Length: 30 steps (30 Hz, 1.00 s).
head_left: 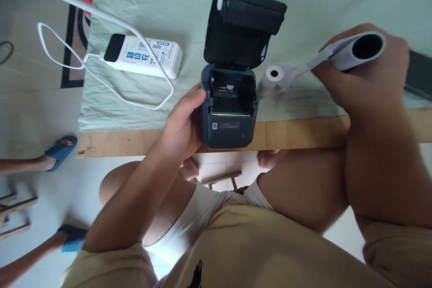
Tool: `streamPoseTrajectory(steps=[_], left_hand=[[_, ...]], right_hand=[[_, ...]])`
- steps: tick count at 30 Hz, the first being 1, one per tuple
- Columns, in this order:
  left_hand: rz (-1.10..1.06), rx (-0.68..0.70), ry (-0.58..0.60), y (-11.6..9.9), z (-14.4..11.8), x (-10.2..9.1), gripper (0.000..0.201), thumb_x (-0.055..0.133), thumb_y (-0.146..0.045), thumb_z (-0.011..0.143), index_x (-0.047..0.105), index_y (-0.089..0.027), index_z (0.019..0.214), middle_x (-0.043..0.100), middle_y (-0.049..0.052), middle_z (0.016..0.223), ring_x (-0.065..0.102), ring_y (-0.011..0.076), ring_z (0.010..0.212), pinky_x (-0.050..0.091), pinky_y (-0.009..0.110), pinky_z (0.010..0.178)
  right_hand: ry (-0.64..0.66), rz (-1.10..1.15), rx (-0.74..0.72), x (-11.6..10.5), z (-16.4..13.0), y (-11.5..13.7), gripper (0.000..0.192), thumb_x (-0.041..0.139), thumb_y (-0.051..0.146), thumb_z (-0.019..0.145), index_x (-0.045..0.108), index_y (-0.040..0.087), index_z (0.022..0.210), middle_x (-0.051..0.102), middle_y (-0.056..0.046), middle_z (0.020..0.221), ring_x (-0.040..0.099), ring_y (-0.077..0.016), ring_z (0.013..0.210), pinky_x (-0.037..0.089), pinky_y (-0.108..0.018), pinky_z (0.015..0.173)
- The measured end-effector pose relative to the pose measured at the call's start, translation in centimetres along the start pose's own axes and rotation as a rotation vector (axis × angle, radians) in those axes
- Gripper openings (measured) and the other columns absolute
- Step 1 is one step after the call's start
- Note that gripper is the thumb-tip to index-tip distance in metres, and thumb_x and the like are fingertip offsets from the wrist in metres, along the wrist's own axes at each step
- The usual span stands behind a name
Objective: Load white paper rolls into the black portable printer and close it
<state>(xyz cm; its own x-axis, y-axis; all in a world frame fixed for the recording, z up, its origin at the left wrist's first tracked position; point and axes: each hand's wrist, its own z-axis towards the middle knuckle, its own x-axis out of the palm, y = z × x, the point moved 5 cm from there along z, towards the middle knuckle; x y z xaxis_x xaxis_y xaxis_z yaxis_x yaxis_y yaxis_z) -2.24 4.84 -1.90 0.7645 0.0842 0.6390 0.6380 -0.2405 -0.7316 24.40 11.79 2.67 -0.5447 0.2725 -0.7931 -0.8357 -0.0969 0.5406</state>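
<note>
My left hand [185, 121] grips a dark portable label printer [229, 130] by its left side, above the table's front edge. The printer's lid [241, 27] is swung up, and its paper bay shows no roll inside. Over to the right, my right hand [367, 72] is closed round a white paper roll [344, 56] with a wide hollow core. A strip of paper runs left from that roll toward a smaller white roll [270, 80], which rests on the cloth just right of the printer.
A white power bank [148, 56] with a white cable [131, 103] lies on the pale green cloth [313, 0] at the left. A dark flat object [418, 74] sits at the right. Another person's feet in blue sandals [62, 153] show at the left, near a wooden stool [16, 207].
</note>
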Motion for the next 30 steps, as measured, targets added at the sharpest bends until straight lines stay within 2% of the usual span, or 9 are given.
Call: streamPoseTrajectory(steps=[2, 4, 8, 11, 14, 17, 21, 27, 30], left_hand=[[0.025, -0.002, -0.011, 0.0, 0.0, -0.1, 0.019, 0.061, -0.027, 0.093, 0.074, -0.014, 0.087, 0.077, -0.002, 0.081, 0.072, 0.0119, 0.076, 0.054, 0.023, 0.074], [0.039, 0.001, -0.027, 0.0, 0.0, -0.2, 0.018, 0.060, -0.026, 0.094, 0.073, -0.014, 0.088, 0.076, -0.002, 0.083, 0.072, 0.0124, 0.077, 0.054, 0.023, 0.076], [-0.003, -0.003, -0.019, 0.0, -0.1, -0.1, 0.018, 0.064, -0.027, 0.093, 0.071, -0.012, 0.089, 0.077, -0.001, 0.083, 0.071, 0.0125, 0.077, 0.053, 0.023, 0.076], [-0.021, -0.010, -0.008, 0.0, -0.1, 0.0, 0.018, 0.060, -0.024, 0.095, 0.072, -0.011, 0.088, 0.078, -0.001, 0.082, 0.071, 0.0118, 0.077, 0.052, 0.023, 0.077], [-0.036, 0.001, -0.015, 0.0, 0.0, 0.0, 0.020, 0.060, -0.023, 0.095, 0.074, -0.012, 0.086, 0.079, -0.002, 0.081, 0.072, 0.0111, 0.077, 0.053, 0.022, 0.077], [-0.034, 0.015, -0.025, 0.0, 0.0, 0.0, 0.020, 0.063, -0.025, 0.092, 0.075, -0.012, 0.084, 0.079, -0.002, 0.079, 0.072, 0.0113, 0.075, 0.053, 0.022, 0.076], [-0.001, 0.002, -0.055, 0.1, 0.0, -0.1, 0.018, 0.066, -0.027, 0.090, 0.076, -0.013, 0.084, 0.079, -0.002, 0.080, 0.071, 0.0120, 0.075, 0.053, 0.022, 0.075], [0.058, -0.006, -0.134, -0.1, 0.2, -0.3, 0.019, 0.061, -0.026, 0.091, 0.072, -0.015, 0.081, 0.074, -0.001, 0.077, 0.069, 0.0121, 0.071, 0.054, 0.024, 0.073], [0.081, 0.000, -0.144, -0.1, 0.2, -0.2, 0.020, 0.060, -0.025, 0.091, 0.072, -0.015, 0.078, 0.072, -0.001, 0.076, 0.068, 0.0111, 0.069, 0.054, 0.022, 0.070]], right_hand=[[-0.039, 0.180, -0.106, 0.0, -0.2, 0.1, 0.019, 0.080, 0.030, 0.075, 0.062, 0.023, 0.079, 0.070, -0.002, 0.086, 0.068, -0.0195, 0.085, 0.051, -0.042, 0.083], [-0.069, 0.353, -0.125, 0.0, -0.1, -0.1, 0.015, 0.078, 0.026, 0.074, 0.064, 0.023, 0.078, 0.068, 0.000, 0.079, 0.064, -0.0143, 0.074, 0.049, -0.037, 0.073], [-0.037, 0.671, 0.176, 1.3, 0.8, -1.4, 0.029, 0.077, 0.026, 0.062, 0.048, 0.025, 0.067, 0.043, 0.008, 0.058, 0.034, -0.0051, 0.044, 0.022, -0.026, 0.044], [0.008, 0.799, 0.291, 2.2, 1.3, -1.7, 0.023, 0.068, 0.032, 0.065, 0.048, 0.027, 0.078, 0.048, 0.007, 0.064, 0.032, -0.0069, 0.041, 0.017, -0.027, 0.040], [0.014, 0.732, 0.250, 2.2, 1.3, -1.7, 0.018, 0.065, 0.027, 0.070, 0.051, 0.026, 0.081, 0.051, 0.004, 0.069, 0.047, -0.0112, 0.053, 0.034, -0.029, 0.046], [-0.004, 0.495, 0.157, 1.5, 1.1, -1.6, 0.023, 0.076, 0.017, 0.069, 0.059, 0.024, 0.084, 0.062, 0.000, 0.088, 0.060, -0.0146, 0.084, 0.048, -0.031, 0.070], [-0.005, 0.153, 0.043, 0.8, 0.9, -1.3, 0.029, 0.084, 0.021, 0.070, 0.063, 0.025, 0.091, 0.069, -0.002, 0.102, 0.064, -0.0180, 0.094, 0.048, -0.036, 0.082], [0.123, -0.106, 0.072, 1.5, 1.1, -1.6, 0.040, 0.081, 0.025, 0.073, 0.066, 0.028, 0.110, 0.072, -0.006, 0.104, 0.066, -0.0257, 0.099, 0.048, -0.048, 0.099], [0.079, -0.059, -0.147, 0.8, 0.2, 0.1, 0.053, 0.073, 0.020, 0.077, 0.061, 0.026, 0.128, 0.067, -0.012, 0.130, 0.063, -0.0291, 0.124, 0.048, -0.048, 0.108]])
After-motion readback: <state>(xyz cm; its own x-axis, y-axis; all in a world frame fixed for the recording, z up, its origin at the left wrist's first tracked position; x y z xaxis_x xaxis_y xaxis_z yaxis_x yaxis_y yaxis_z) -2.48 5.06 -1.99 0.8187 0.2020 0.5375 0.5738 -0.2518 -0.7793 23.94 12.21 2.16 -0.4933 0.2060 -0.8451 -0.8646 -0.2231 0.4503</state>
